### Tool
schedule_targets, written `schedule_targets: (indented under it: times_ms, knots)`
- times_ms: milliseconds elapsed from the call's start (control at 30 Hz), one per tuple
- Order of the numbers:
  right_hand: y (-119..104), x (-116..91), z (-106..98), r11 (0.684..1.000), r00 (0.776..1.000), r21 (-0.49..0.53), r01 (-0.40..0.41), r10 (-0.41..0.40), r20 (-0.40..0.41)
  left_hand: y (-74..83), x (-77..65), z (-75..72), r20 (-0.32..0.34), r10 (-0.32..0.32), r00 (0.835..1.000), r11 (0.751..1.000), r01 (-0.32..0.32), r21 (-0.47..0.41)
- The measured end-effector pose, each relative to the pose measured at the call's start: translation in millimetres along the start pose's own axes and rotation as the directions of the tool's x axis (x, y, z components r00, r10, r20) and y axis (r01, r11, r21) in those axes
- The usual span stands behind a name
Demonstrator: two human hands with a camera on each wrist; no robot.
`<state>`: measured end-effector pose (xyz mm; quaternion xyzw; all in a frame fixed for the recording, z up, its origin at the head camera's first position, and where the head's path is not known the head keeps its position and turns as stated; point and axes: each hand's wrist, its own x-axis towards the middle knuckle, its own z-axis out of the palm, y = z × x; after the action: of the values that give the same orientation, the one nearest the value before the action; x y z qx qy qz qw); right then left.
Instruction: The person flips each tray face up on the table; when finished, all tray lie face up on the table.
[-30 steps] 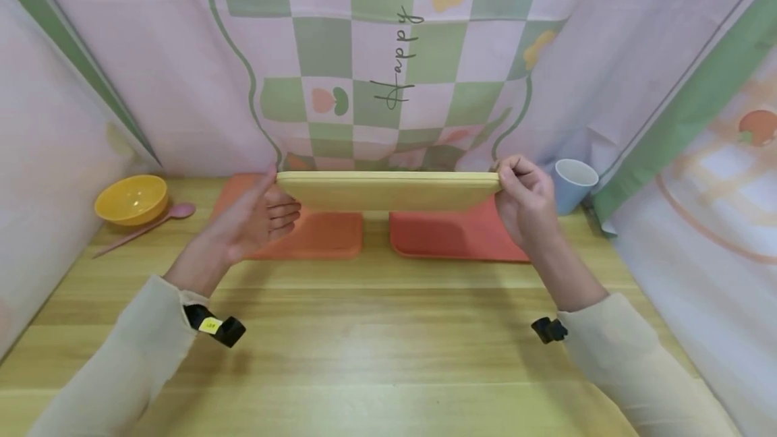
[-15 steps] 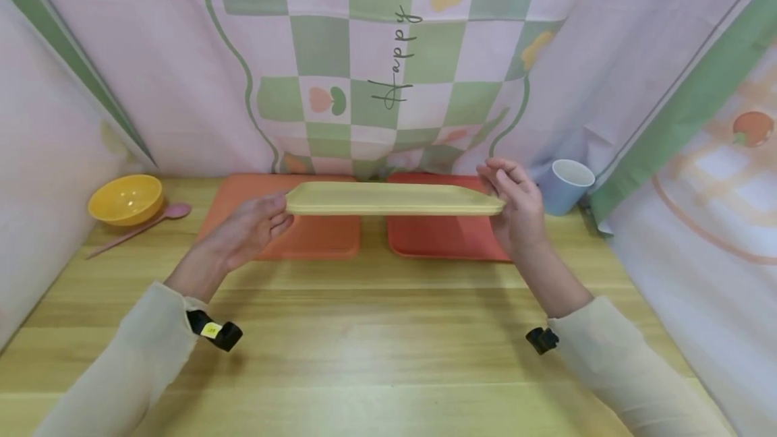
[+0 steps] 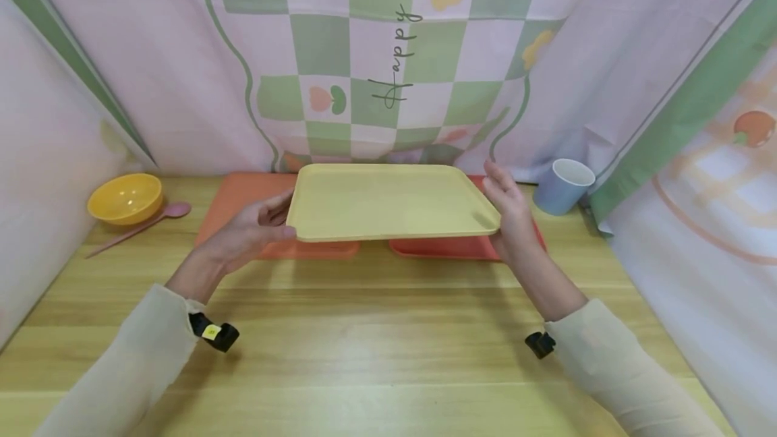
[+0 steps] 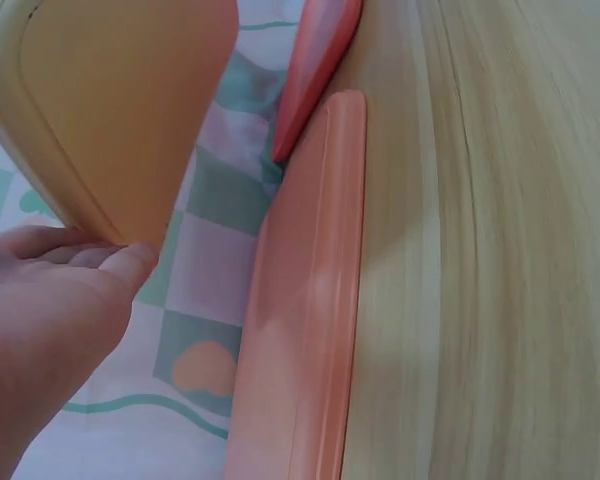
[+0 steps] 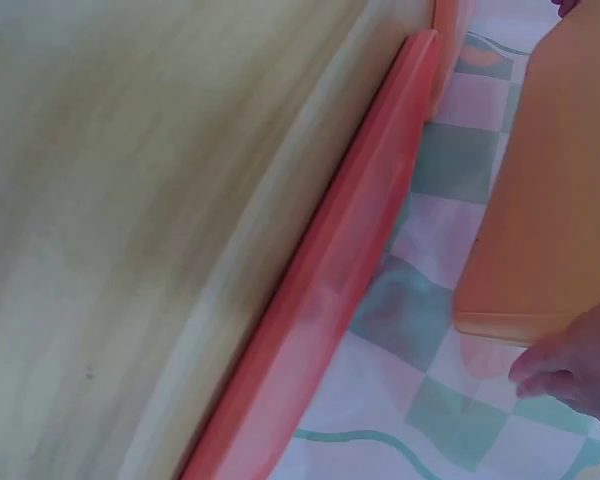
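A yellow rectangular tray is held up in both hands, its broad inner face tilted toward me in the head view. My left hand grips its left end, thumb by the near left corner. My right hand holds the right end, with fingers along the edge. In the left wrist view, the left fingertips meet a corner of the tray. Behind and below it lie an orange tray and a red tray, both partly covered from view.
A yellow bowl and a pink spoon are at the back left of the wooden table. Toward the back right stands a blue cup. A patterned curtain hangs behind the trays.
The yellow tray has tipped from nearly edge-on, with its underside showing, to its inner face showing. Both hands have turned with it, and the right fingers have straightened along the edge.
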<state>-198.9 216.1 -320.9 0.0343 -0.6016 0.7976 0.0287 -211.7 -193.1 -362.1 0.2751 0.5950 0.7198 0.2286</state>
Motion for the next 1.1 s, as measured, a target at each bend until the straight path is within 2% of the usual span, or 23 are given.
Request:
schedule_targets:
  times_ms: [67,267,367,467,533,600,733,800,900,1100]
  knots:
    - [-1.1,-0.3,-0.5,0.996,0.997,-0.045,-0.071,0.072,0.016,-1.9,1.0,-1.9,0.022,0.019,1.0,1.0,-0.019,0.009]
    - [1.0,0.7,-4.5,0.951,0.975,-0.238,-0.195,0.214,0.055,-3.6,-5.8,-7.6,-0.03,-0.011,0.999,0.991,0.015,0.136]
    - [4.0,2.1,-6.6,0.929,0.973,-0.31,-0.202,0.226,0.043,-3.7,-6.6,-8.8,-0.025,-0.035,0.999,0.987,0.039,0.153]
    - [7.7,4.2,-8.1,0.928,0.977,-0.32,-0.189,0.209,0.029,-4.3,-7.2,-10.0,-0.035,-0.063,0.997,0.982,0.068,0.175]
    - [10.6,5.5,-9.0,0.934,0.98,-0.307,-0.182,0.196,0.015,-5.7,-6.9,-10.5,-0.061,-0.088,0.994,0.978,0.098,0.182]
    - [13.3,6.7,-9.5,0.939,0.982,-0.29,-0.184,0.191,-0.003,-8.0,-5.9,-10.4,-0.122,-0.12,0.985,0.971,0.142,0.193]
    - [17.6,9.3,-8.2,0.942,0.983,-0.283,-0.183,0.179,-0.04,-12.1,-2.3,-8.0,-0.284,-0.154,0.946,0.96,0.212,0.186]
    - [19.1,10.1,-6.9,0.941,0.983,-0.284,-0.182,0.175,-0.051,-13.1,-0.4,-6.0,-0.354,-0.147,0.923,0.961,0.218,0.169]
    - [21.1,11.0,-6.0,0.941,0.984,-0.288,-0.18,0.167,-0.068,-13.0,2.8,-2.7,-0.432,-0.126,0.893,0.966,0.21,0.153]
    - [24.7,11.9,-1.9,0.953,0.979,-0.24,-0.186,0.158,-0.129,-11.9,7.4,2.1,-0.565,-0.146,0.812,0.963,0.248,0.107]
